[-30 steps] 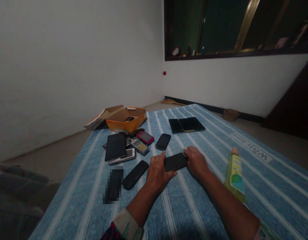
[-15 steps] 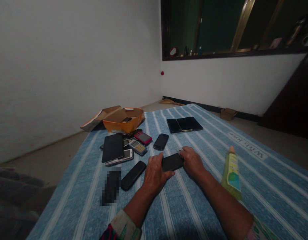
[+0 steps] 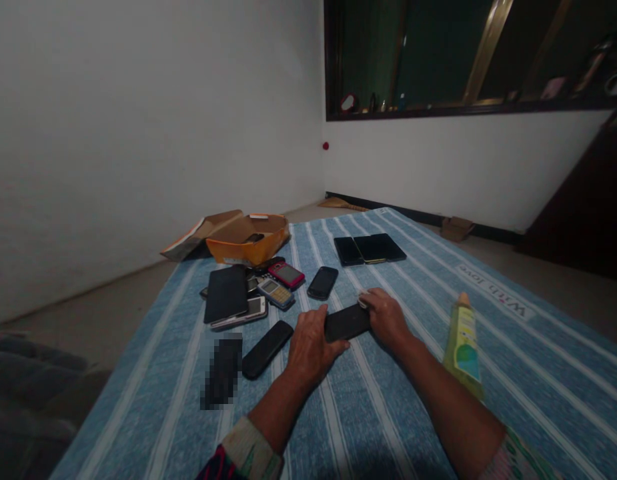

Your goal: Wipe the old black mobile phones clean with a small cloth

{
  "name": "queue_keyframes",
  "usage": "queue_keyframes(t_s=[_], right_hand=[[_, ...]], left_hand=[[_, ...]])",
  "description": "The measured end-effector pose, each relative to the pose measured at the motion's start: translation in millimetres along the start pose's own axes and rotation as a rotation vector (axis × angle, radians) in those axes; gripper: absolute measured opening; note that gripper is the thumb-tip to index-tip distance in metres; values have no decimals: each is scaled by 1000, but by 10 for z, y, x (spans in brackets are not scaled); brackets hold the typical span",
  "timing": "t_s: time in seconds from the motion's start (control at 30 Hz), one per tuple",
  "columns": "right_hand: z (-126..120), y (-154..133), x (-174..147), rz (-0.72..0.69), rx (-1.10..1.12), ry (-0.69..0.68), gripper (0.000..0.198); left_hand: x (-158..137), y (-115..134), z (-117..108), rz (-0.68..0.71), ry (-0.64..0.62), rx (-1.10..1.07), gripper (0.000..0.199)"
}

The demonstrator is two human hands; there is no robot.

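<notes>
A dark mobile phone point(image 3: 345, 323) lies level between my two hands, just over the striped cloth. My left hand point(image 3: 311, 347) grips its left end, thumb along the near edge and fingers at the far edge. At the right end my right hand point(image 3: 385, 319) is closed, with a small whitish scrap point(image 3: 363, 301) showing at its fingertips, against the phone's far right corner. What the scrap is made of cannot be made out. Another black phone point(image 3: 267, 350) rests left of my left hand, and a smaller dark phone point(image 3: 323, 283) lies beyond the held one.
Several old phones point(image 3: 275, 292) are piled at the left, under and around a black tablet-like slab point(image 3: 227, 293). Behind them stands an open orange carton point(image 3: 248, 252). Dark phones point(image 3: 371, 249) lie side by side farther back. A yellow liquid bottle point(image 3: 463, 347) lies by my right forearm.
My right hand has shifted slightly up and right along the phone's right end, fingertips still at its far corner. My left hand keeps its grip.
</notes>
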State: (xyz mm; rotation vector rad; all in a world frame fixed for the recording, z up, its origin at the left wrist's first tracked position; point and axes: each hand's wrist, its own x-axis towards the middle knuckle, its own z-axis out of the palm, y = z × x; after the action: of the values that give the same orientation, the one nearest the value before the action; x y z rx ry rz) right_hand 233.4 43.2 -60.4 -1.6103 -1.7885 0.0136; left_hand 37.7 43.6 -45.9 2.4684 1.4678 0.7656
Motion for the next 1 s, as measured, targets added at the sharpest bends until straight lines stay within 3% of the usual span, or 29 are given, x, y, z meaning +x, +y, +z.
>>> queue_keyframes(t_s=[0.07, 0.2, 0.5, 0.67, 0.77, 0.9, 1.0], right_hand=[[21, 4, 31, -15, 72, 7, 44], [-12, -78, 61, 7, 54, -104, 43], [-306, -112, -4, 81, -28, -238, 34], [-437, -73, -18, 150, 82, -283, 31], [-403, -42, -13, 208, 153, -199, 29], [-222, -50, 2, 144, 161, -42, 37], [-125, -94, 17, 89, 96, -50, 42]], left_hand=[[-3, 9, -9, 10, 7, 11, 74], [-14, 48, -44, 25, 0, 43, 68], [-52, 127, -84, -4, -26, 147, 58], [-49, 147, -122, -1, -55, 157, 55], [-41, 144, -120, 10, -59, 156, 54], [-37, 112, -86, 38, -42, 172, 58], [-37, 101, -73, 38, -42, 182, 60]])
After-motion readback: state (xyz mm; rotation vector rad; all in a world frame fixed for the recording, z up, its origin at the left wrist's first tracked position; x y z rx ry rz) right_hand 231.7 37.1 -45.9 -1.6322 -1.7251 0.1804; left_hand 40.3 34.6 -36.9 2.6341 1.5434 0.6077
